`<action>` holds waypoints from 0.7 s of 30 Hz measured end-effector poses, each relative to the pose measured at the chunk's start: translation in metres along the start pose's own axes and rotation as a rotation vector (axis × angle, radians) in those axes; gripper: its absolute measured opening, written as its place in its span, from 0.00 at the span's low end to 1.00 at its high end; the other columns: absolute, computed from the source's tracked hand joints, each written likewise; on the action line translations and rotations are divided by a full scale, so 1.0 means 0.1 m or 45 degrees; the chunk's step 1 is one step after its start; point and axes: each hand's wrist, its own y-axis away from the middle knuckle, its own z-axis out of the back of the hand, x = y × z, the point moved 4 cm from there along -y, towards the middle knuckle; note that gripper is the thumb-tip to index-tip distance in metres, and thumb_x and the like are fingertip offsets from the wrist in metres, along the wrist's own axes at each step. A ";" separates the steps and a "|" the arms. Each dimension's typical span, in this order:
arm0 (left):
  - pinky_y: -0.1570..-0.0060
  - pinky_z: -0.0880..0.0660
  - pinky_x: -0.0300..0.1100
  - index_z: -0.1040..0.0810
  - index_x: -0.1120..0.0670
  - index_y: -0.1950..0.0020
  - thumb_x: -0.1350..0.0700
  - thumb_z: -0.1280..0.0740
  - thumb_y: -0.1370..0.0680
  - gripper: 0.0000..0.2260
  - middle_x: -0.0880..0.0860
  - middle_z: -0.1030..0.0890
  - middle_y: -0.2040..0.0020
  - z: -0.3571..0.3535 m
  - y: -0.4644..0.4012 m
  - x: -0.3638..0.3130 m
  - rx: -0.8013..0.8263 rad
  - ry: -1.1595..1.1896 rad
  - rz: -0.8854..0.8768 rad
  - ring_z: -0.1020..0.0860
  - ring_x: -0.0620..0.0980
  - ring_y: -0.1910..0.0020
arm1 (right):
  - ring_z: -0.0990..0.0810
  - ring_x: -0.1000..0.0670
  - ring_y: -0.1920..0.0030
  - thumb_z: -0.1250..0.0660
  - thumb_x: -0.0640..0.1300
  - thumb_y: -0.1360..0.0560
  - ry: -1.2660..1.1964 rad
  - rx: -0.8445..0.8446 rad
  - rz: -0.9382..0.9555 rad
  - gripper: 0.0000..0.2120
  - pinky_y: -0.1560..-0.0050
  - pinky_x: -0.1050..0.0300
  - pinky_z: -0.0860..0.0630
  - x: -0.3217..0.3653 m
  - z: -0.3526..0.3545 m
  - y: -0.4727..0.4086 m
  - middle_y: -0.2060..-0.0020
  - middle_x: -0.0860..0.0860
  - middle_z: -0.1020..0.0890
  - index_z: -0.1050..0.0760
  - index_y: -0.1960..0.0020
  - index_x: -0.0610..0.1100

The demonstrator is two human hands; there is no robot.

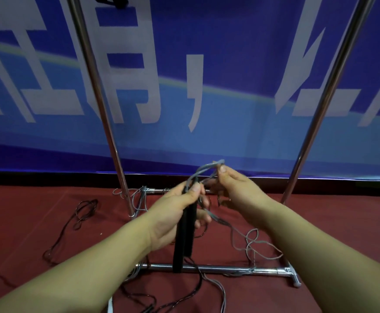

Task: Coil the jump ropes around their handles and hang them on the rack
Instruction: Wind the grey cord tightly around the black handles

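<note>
My left hand point(173, 213) grips two long black jump-rope handles point(184, 236) held together, upright and a little tilted. A thin grey rope point(207, 169) rises from their tops in a loop. My right hand point(234, 190) pinches that loop between thumb and fingers just right of the handles. The rest of the grey rope point(250, 242) trails down to the floor in loose curls. The metal rack stands behind: two slanted chrome uprights point(98, 105) and a low base bar point(218, 268).
A dark rope point(80, 213) lies tangled on the red floor at the left. More dark and grey rope point(198, 292) runs over the base bar toward me. A blue banner point(229, 64) with white characters hangs behind the rack.
</note>
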 end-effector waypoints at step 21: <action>0.66 0.27 0.39 0.26 0.52 0.53 0.51 0.41 0.15 0.09 0.50 0.25 0.64 0.86 0.06 -0.43 -0.515 0.252 -0.341 0.27 0.47 0.70 | 0.24 0.49 0.36 0.26 0.53 0.27 1.380 0.478 -0.365 0.34 0.35 0.58 0.29 -0.84 0.33 -0.01 0.33 0.50 0.25 0.35 0.25 0.50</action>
